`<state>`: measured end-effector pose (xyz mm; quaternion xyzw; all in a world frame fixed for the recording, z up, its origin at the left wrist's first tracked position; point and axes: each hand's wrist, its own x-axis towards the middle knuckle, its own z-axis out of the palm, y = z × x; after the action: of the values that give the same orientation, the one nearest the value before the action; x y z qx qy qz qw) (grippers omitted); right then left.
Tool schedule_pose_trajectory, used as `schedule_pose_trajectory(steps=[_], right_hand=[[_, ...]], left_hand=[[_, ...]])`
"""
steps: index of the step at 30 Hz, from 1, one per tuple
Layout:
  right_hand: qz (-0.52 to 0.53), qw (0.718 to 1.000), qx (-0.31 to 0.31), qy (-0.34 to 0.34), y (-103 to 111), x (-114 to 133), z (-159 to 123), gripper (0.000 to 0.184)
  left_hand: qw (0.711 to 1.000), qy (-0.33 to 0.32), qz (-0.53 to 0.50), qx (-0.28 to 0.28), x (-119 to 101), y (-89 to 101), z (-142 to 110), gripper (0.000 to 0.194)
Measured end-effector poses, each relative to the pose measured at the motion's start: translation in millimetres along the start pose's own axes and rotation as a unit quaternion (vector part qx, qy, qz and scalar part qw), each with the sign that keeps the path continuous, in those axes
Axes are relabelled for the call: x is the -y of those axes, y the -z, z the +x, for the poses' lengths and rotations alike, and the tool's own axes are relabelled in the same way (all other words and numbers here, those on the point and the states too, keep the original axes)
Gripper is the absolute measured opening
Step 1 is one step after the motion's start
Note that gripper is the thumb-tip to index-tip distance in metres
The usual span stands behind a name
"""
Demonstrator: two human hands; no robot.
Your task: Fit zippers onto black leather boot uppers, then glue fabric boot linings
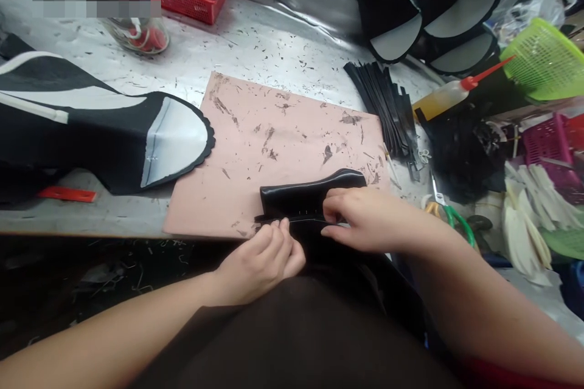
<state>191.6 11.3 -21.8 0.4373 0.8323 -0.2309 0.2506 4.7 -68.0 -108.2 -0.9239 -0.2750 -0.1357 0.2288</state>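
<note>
A black leather piece [310, 194] lies at the near edge of a stained pink work mat [283, 134]. My left hand [262, 261] is closed, its fingertips pinching the piece's lower left edge. My right hand [365, 219] is closed too, fingers curled and pressing on the piece's right part near a line of stitching. Both hands touch the same piece, a few centimetres apart.
A large black-and-white shoe upper [114, 127] lies at the left. Black strips [387, 103], a glue bottle with a red nozzle [451, 94], green-handled scissors [449, 213], stacked black uppers [433, 6], a green basket [545, 58] and white cut pieces [529, 219] crowd the right. A red tray [191, 0] holds a phone.
</note>
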Motion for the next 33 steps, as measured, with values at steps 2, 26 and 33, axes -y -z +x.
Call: schedule_pose_trajectory(steps=[2, 26, 33], right_hand=[[0.02, 1.0, 0.007, 0.001, 0, -3, 0, 0.017], [0.112, 0.993, -0.007, -0.022, -15, -5, 7, 0.018], [0.084, 0.996, -0.023, -0.026, -20, -3, 9, 0.018]], left_hand=[[1.0, 0.002, -0.004, -0.005, 0, -0.5, -2, 0.019], [0.999, -0.006, -0.027, -0.046, 9, -1.3, 6, 0.019], [0.998, 0.01, -0.04, -0.05, 7, -2.9, 8, 0.016]])
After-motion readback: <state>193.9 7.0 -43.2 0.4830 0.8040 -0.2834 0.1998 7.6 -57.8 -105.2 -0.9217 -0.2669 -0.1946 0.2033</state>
